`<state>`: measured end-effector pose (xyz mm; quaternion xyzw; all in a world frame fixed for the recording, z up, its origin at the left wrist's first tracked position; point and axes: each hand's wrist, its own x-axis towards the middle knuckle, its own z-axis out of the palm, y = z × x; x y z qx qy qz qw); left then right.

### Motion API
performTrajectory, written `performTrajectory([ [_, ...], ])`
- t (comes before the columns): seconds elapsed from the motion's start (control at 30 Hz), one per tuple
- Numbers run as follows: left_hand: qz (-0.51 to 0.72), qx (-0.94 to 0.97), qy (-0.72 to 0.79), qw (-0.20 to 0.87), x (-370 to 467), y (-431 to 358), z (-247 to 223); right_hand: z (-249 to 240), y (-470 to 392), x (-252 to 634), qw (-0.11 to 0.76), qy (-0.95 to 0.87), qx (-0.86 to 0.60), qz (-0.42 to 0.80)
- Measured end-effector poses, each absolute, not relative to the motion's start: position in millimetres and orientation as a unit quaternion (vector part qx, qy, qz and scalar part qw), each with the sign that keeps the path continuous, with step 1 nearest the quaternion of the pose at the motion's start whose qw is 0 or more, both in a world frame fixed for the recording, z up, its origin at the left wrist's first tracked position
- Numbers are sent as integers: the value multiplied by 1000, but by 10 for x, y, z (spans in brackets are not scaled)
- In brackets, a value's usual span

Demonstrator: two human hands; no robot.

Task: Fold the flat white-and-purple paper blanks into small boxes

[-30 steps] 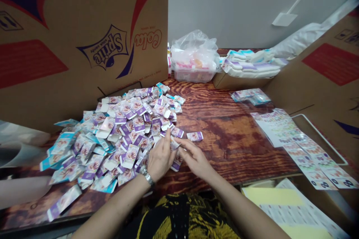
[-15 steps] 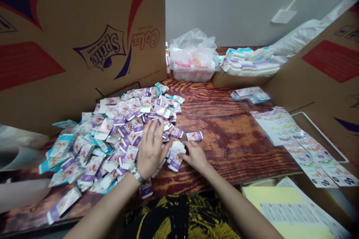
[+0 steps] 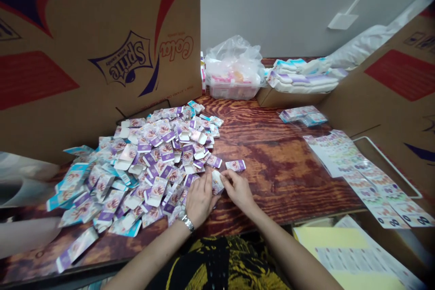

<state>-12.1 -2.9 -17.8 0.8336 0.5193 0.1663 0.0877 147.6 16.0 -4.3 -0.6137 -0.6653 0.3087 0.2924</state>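
A small white and purple carton (image 3: 217,183) is between my two hands at the right edge of the pile. My left hand (image 3: 200,197), with a metal watch at the wrist, closes on its left side, fingers together. At the carton's right edge, my right hand (image 3: 237,190) pinches with thumb and fingertips. Part of the carton is hidden by my fingers. To the left spreads a heap of similar small cartons (image 3: 157,190), purple and blue, some with flaps up. One loose carton (image 3: 235,165) lies just beyond my right hand.
Large cardboard boxes stand at left (image 3: 102,113) and right (image 3: 384,113). At the back are a bagged plastic tub (image 3: 234,89) and a carton of packets (image 3: 292,98). Printed sheets (image 3: 363,176) lie right; yellow paper (image 3: 353,244) is lower right. Another person's forearm (image 3: 27,237) reaches in at left.
My left hand has moved from over the heap, right and toward me, onto the carton at my right hand. My right hand has stayed about where it was.
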Motion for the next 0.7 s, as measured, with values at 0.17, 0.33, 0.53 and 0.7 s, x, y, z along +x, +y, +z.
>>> performTrajectory([
  [0.17,185,833,518,67,-103,-42,-165,-46,147,1460,329,-688,-601,239],
  [0.33,203,829,517,73,-86,-36,-166,57,151,1462,325,-684,-586,288],
  [0.53,230,817,511,137,-158,-9,-158,168,175,1460,341,-649,-577,359],
  [0.7,252,799,512,189,-187,18,-33,271,196,1487,343,-684,-557,322],
])
